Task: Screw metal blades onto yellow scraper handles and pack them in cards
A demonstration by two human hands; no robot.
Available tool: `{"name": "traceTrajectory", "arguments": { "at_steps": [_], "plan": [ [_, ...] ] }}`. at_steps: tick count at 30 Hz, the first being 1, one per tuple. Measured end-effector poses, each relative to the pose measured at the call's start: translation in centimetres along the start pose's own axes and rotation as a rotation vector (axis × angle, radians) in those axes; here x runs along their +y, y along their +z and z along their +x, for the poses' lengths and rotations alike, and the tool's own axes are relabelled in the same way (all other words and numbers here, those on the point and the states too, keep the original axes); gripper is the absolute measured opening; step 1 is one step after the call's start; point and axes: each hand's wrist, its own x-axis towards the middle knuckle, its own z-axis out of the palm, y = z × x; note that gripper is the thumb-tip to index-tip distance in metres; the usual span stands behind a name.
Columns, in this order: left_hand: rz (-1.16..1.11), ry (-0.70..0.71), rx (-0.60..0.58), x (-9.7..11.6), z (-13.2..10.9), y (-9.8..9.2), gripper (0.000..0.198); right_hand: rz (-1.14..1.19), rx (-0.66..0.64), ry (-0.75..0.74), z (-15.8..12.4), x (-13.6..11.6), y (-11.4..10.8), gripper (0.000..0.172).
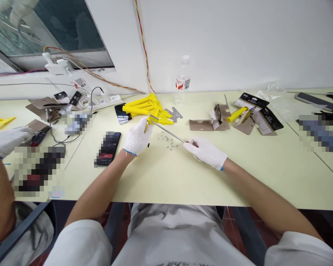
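Observation:
My left hand [137, 138], in a white knit glove, is closed around a yellow plastic scraper [150, 119] with a metal plate at its head. In my gloved right hand [207, 152] is a screwdriver [170, 134]; its long shaft points left and its tip meets the scraper's head. Most of the red handle is hidden by my fingers. Several small screws [168, 141] lie scattered on the table below the shaft. Just beyond my left hand are a pile of yellow scrapers [140, 107] and some flat grey blades [177, 113].
A phone [109, 147] lies left of my left forearm, another by the pile. A clear bottle [182, 83] stands against the wall. Opened cardboard packaging [202, 125] and a yellow handle [237, 114] lie to the right. A co-worker's gloved hand [9, 140] is at far left, near cables.

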Motion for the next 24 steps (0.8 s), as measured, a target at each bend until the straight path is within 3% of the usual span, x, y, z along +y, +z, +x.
{"name": "traceTrajectory", "arguments": {
  "at_steps": [4,7,13,19,24],
  "plan": [
    [0.001,0.016,0.001,-0.10,0.08,0.17,0.027,0.021,-0.078,0.026,0.01,-0.01,-0.03,0.055],
    [0.001,0.025,0.002,-0.13,0.15,0.26,0.028,0.150,-0.157,0.010,-0.01,0.14,-0.03,0.067],
    [0.005,0.029,0.012,-0.41,0.25,0.37,0.029,0.077,-0.091,0.032,-0.27,-0.37,-0.07,0.051],
    [-0.020,0.039,0.009,-0.41,0.05,0.29,0.022,0.203,-0.176,0.039,-0.31,-0.30,-0.12,0.063],
    [-0.036,0.024,0.015,-0.26,0.11,0.06,0.019,0.127,-0.119,0.011,-0.41,-0.43,-0.16,0.053]
  ]
}}
